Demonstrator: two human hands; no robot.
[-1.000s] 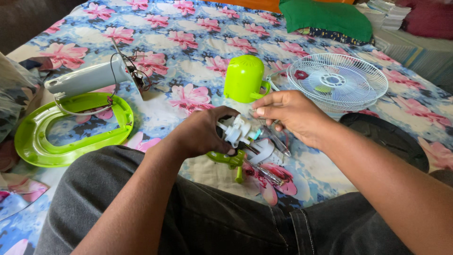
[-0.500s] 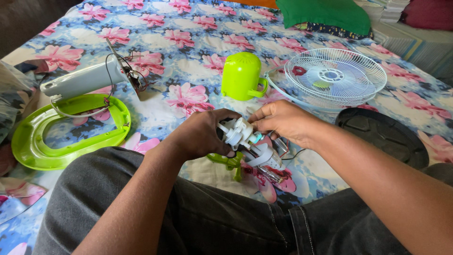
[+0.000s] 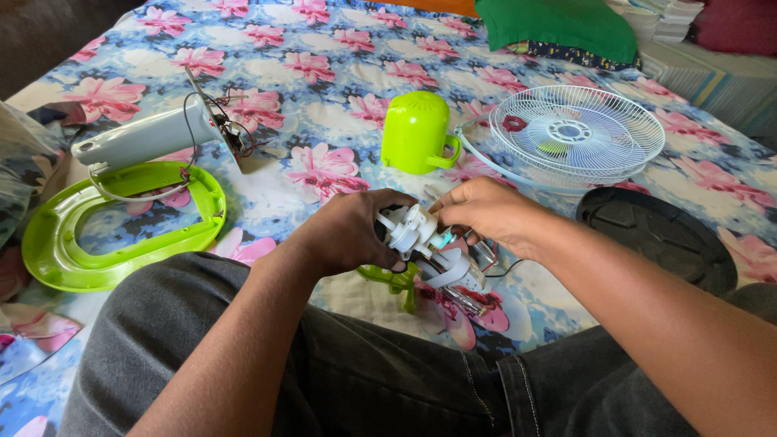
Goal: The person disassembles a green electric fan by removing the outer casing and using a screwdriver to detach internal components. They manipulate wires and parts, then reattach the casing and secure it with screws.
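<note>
**Over the lap: fan motor unit held in two hands**

On the floral bedsheet (image 3: 324, 105), largest to smallest: lime-green fan base ring (image 3: 121, 235) w/ its grey stem (image 3: 146, 137) lies far left; white wire fan guard (image 3: 576, 133) sits upper right, a dark round cover (image 3: 655, 235) just below it; lime-green motor housing (image 3: 414, 131) stands upright between ring and guard. Fan motor assembly (image 3: 425, 247) is at centre, just above the knees, in front of the housing. Long axis runs diagonally, upper left to lower right. Left hand (image 3: 356, 231) wraps it from the left, fingers curled closed round the white upper end. Right hand (image 3: 486, 214) comes in from the right, fingertips pinched on the top of the white part; exact contact pt. is too small to tell. Both hands touch it; left carries the bulk. Assembly looks: white plastic gear head, small teal piece, grey band, metal core, thin wires trailing; a lime-green bracket (image 3: 396, 279) shows beneath.
</note>
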